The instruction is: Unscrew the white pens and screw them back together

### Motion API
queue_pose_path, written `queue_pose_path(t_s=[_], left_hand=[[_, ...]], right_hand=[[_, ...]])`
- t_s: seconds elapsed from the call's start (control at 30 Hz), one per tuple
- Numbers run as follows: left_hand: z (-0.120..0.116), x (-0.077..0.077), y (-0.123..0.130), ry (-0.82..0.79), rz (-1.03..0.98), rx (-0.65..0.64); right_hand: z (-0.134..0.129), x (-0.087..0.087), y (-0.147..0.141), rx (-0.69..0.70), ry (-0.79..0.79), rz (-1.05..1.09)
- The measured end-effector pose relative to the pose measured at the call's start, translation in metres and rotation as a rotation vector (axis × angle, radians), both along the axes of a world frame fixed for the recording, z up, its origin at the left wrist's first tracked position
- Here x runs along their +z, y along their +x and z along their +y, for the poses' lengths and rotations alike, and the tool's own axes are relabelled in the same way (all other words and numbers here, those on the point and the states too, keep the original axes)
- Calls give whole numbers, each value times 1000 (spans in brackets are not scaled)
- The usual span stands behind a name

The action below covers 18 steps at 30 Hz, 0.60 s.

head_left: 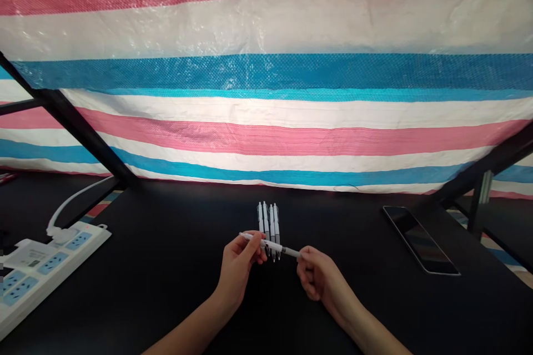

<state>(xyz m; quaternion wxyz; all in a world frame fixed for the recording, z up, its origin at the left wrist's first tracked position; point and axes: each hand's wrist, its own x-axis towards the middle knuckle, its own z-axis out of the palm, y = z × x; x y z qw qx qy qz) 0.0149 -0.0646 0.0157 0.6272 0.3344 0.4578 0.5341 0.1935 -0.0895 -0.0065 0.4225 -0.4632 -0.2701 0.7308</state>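
Observation:
A white pen is held nearly level between both hands, tilted slightly down to the right. My left hand pinches its left part between thumb and fingers. At the pen's right end, my right hand has thumb and fingertips closed on the tip; that end is partly hidden by the fingers. Several white pens lie side by side on the black table, just behind the held pen, which covers part of them.
A white power strip with a plugged-in cable lies at the left. A dark phone rests at the right. Black frame bars slant at both sides, and a striped sheet hangs behind the table.

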Motion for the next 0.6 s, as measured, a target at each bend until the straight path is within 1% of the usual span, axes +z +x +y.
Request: queue_pose_path(t_s=[0.13, 0.2, 0.33, 0.6], left_hand=[[0, 0, -1, -5, 6, -24], [0, 1, -1, -6, 8, -24], [1, 0, -2, -11, 20, -8], [1, 0, -2, -7, 31, -9]], right_hand=[[0, 1, -1, 32, -14, -43], [-1, 3, -2, 3, -11, -14], [-2, 7, -2, -47, -60, 117], [0, 2, 0, -135, -77, 178]])
